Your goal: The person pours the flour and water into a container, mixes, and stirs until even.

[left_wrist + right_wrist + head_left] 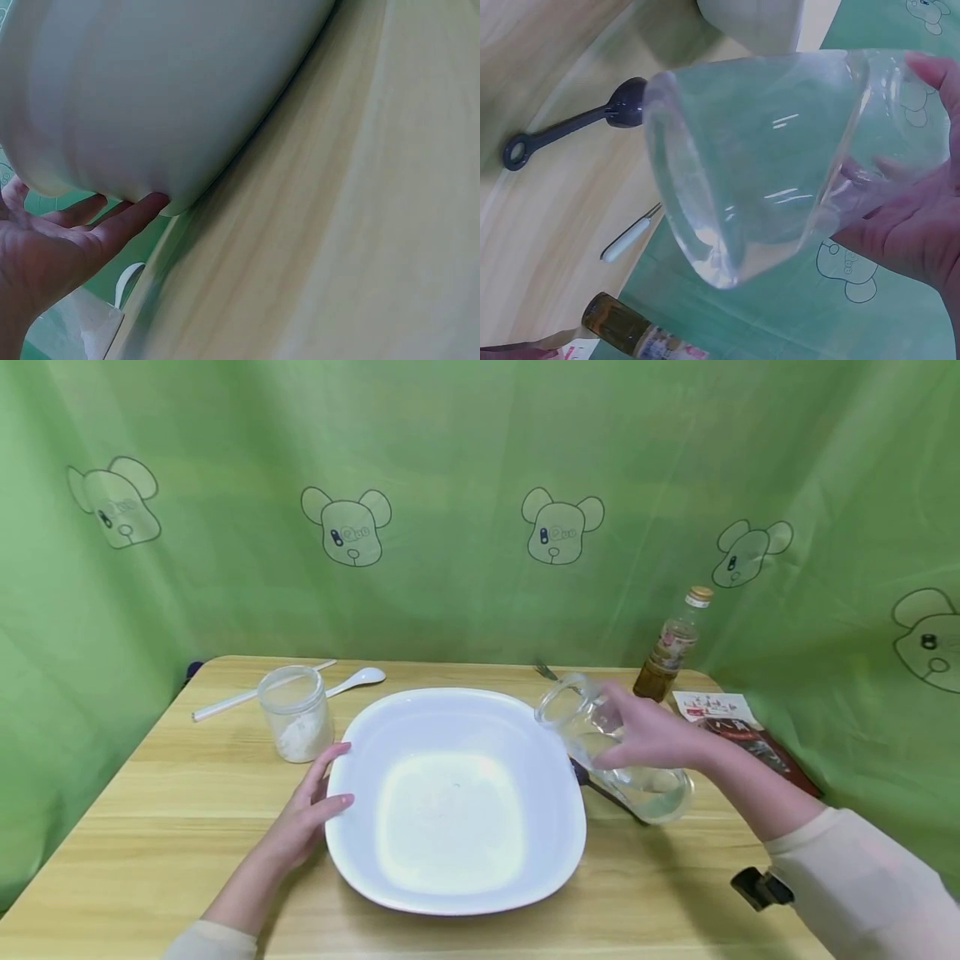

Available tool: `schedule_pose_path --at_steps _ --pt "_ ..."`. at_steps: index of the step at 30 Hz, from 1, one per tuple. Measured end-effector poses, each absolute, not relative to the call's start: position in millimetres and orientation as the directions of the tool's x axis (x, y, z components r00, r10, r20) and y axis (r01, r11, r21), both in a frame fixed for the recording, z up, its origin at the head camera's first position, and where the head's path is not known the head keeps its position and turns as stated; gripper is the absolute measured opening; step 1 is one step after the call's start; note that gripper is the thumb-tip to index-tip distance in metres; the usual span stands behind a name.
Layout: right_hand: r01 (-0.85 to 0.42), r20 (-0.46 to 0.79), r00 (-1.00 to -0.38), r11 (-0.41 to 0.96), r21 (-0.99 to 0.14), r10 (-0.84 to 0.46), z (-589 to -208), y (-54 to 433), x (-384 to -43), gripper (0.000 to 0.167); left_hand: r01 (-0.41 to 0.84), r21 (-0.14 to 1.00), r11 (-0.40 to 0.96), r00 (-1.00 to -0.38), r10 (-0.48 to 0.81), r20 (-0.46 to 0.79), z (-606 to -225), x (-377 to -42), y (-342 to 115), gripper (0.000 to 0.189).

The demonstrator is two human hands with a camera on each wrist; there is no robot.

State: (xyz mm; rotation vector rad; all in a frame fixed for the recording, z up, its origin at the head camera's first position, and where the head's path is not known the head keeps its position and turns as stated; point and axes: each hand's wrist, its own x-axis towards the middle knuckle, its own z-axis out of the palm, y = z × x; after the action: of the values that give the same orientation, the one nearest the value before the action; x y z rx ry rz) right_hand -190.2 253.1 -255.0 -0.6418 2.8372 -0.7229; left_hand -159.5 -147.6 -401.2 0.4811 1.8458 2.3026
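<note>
A wide white basin (450, 827) stands on the table between the hands. At its left rim the left hand (303, 818) holds on, thumb and forefinger on the edge; in the left wrist view, other fingers (135, 217) lie against the outer wall. A clear glass jar (652, 789) with clear liquid is tilted far over, its mouth toward the basin's right rim. The right hand (648, 731) grips it near the neck, and the jar (757, 150) fills much of the right wrist view. Whether liquid is flowing out cannot be made out.
Left of the basin stand a jar of white powder (300, 735), a white spoon (365, 677) and a white stick (225, 704). On the right are a black spoon (570, 124), a fork (546, 672), a bottle of brown liquid (663, 664) and printed packets (761, 747). Green curtain surrounds the table.
</note>
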Motion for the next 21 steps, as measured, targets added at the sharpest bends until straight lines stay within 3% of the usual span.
schedule_pose_path --at_steps 13,21 --pt "-0.426 -0.138 -0.842 0.801 -0.420 -0.521 -248 240 -191 0.079 0.080 0.967 -0.243 -0.936 0.316 0.157 -401 -158 -146 0.060" --pt "-0.454 -0.182 -0.819 0.809 -0.373 -0.543 -245 233 -194 0.088 0.068 0.968 -0.242 -0.938 0.316 0.145 -400 -158 -146 0.061"
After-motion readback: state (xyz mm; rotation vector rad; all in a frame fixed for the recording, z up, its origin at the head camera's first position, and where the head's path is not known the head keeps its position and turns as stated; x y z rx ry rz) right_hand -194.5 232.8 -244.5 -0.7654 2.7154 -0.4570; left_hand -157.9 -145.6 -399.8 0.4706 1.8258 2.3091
